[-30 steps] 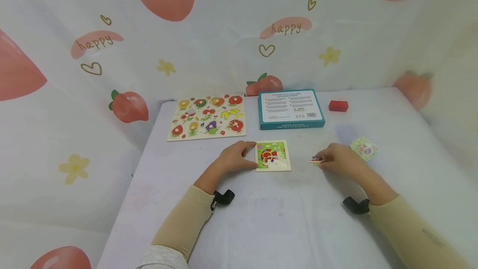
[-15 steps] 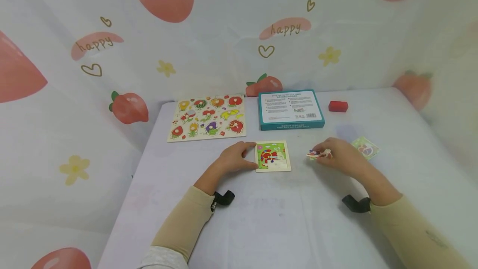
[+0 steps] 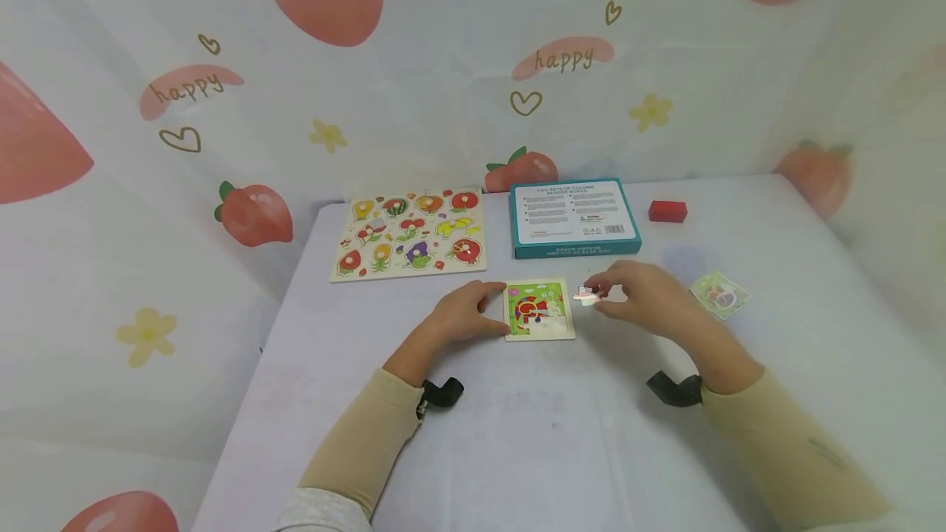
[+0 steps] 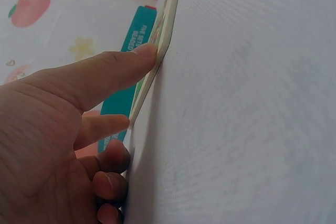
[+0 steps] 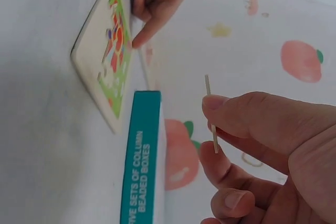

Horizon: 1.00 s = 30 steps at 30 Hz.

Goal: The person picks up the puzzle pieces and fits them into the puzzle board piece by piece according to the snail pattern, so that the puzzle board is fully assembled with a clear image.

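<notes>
A small square jigsaw board (image 3: 539, 337) with a red snail picture lies flat on the table, showing a pale bare patch at its lower right. At its left edge, my left hand (image 3: 461, 312) touches two corners, index finger at the far one and thumb at the near one. In the left wrist view, the thumb (image 4: 113, 72) extends straight onto the board's rim. My right hand (image 3: 643, 294) pinches a thin puzzle piece (image 3: 587, 296) just right of the board, raised above the table. The right wrist view shows this piece (image 5: 215, 142) edge-on between thumb and fingers.
Behind the board lie a fruit peg puzzle (image 3: 410, 235) and a teal-edged box (image 3: 576, 216). A red block (image 3: 668, 211) stands at the back right. A small square picture (image 3: 720, 295) lies beyond the right hand.
My right hand has lifted from the table and moved left toward the jigsaw board, carrying the piece. The left hand and the board have stayed in place.
</notes>
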Each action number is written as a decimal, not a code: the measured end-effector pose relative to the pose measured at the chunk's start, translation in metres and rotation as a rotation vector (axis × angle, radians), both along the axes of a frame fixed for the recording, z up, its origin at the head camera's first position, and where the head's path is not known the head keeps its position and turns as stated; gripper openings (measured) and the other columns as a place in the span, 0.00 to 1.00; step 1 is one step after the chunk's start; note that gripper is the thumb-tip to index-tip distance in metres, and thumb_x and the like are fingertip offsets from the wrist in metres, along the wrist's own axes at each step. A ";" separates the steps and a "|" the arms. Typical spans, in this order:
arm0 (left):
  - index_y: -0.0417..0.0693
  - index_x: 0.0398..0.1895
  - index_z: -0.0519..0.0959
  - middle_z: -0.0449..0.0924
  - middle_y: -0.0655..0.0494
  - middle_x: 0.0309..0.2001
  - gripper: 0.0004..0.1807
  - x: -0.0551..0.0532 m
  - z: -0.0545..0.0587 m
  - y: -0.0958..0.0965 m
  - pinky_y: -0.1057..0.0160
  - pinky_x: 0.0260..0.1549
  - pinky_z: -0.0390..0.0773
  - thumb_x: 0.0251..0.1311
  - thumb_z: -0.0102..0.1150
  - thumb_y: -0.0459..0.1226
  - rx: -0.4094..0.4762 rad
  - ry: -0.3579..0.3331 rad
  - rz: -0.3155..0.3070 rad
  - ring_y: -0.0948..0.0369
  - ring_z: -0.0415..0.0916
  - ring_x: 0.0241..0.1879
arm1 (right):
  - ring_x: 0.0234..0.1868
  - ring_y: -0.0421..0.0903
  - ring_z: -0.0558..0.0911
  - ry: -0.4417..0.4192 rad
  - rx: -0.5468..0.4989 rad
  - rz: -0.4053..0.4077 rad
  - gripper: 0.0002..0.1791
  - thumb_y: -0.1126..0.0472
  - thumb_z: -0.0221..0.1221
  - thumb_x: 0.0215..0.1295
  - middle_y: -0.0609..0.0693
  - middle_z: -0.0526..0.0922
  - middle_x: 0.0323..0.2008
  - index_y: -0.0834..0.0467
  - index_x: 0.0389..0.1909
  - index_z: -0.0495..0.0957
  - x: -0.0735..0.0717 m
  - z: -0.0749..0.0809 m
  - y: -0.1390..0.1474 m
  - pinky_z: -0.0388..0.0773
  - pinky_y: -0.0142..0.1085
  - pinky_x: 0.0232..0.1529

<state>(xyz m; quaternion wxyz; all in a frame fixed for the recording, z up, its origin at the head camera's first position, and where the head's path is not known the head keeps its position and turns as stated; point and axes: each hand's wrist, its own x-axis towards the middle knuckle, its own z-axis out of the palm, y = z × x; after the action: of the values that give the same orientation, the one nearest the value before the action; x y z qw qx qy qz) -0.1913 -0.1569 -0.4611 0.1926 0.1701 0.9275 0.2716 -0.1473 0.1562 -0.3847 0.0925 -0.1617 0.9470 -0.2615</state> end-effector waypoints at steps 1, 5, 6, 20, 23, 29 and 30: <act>0.60 0.76 0.69 0.70 0.53 0.37 0.45 0.000 0.000 0.000 0.60 0.33 0.65 0.53 0.76 0.56 0.000 0.000 0.000 0.58 0.68 0.39 | 0.44 0.54 0.79 -0.003 -0.004 0.004 0.21 0.56 0.71 0.62 0.48 0.84 0.43 0.52 0.57 0.86 -0.001 0.001 -0.003 0.78 0.43 0.40; 0.58 0.75 0.70 0.69 0.53 0.36 0.45 0.001 0.000 -0.001 0.60 0.32 0.63 0.53 0.76 0.55 0.016 0.011 -0.008 0.59 0.67 0.37 | 0.47 0.54 0.79 -0.019 -0.018 0.013 0.21 0.56 0.71 0.62 0.50 0.84 0.45 0.52 0.57 0.86 -0.002 0.001 -0.013 0.80 0.43 0.42; 0.58 0.75 0.70 0.69 0.53 0.35 0.45 0.001 0.000 -0.001 0.60 0.32 0.63 0.53 0.76 0.55 0.018 0.015 -0.013 0.59 0.66 0.36 | 0.48 0.55 0.79 -0.025 -0.019 0.017 0.21 0.56 0.71 0.62 0.50 0.84 0.46 0.52 0.57 0.86 -0.003 0.000 -0.016 0.80 0.44 0.42; 0.59 0.75 0.70 0.70 0.53 0.37 0.46 0.000 0.000 -0.001 0.59 0.32 0.64 0.53 0.76 0.56 0.016 0.009 -0.015 0.58 0.67 0.38 | 0.46 0.51 0.79 -0.070 -0.002 0.097 0.20 0.56 0.72 0.62 0.49 0.83 0.43 0.55 0.55 0.87 -0.008 -0.011 -0.050 0.79 0.43 0.46; 0.59 0.75 0.70 0.70 0.52 0.37 0.45 0.000 0.000 -0.001 0.59 0.32 0.64 0.53 0.76 0.56 0.014 0.010 -0.017 0.58 0.67 0.38 | 0.46 0.50 0.78 -0.082 -0.005 0.111 0.19 0.56 0.72 0.62 0.48 0.83 0.42 0.53 0.54 0.87 -0.009 -0.016 -0.055 0.78 0.44 0.48; 0.58 0.75 0.70 0.70 0.53 0.37 0.45 -0.001 -0.001 -0.001 0.59 0.32 0.64 0.53 0.76 0.56 0.020 0.011 -0.016 0.58 0.68 0.38 | 0.47 0.49 0.78 -0.081 -0.017 0.135 0.18 0.56 0.73 0.62 0.47 0.84 0.43 0.54 0.53 0.88 -0.009 -0.027 -0.060 0.78 0.46 0.51; 0.58 0.75 0.70 0.70 0.53 0.37 0.45 -0.001 -0.001 -0.001 0.59 0.32 0.65 0.53 0.76 0.56 0.020 0.011 -0.016 0.58 0.68 0.38 | 0.47 0.49 0.78 -0.083 -0.015 0.136 0.19 0.55 0.73 0.62 0.47 0.84 0.43 0.54 0.53 0.88 -0.010 -0.030 -0.061 0.77 0.46 0.51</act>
<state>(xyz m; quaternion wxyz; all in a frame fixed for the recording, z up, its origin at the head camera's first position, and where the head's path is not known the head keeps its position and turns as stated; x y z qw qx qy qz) -0.1928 -0.1579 -0.4623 0.1877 0.1807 0.9245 0.2783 -0.1573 0.0952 -0.4142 0.1482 -0.2152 0.9272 -0.2683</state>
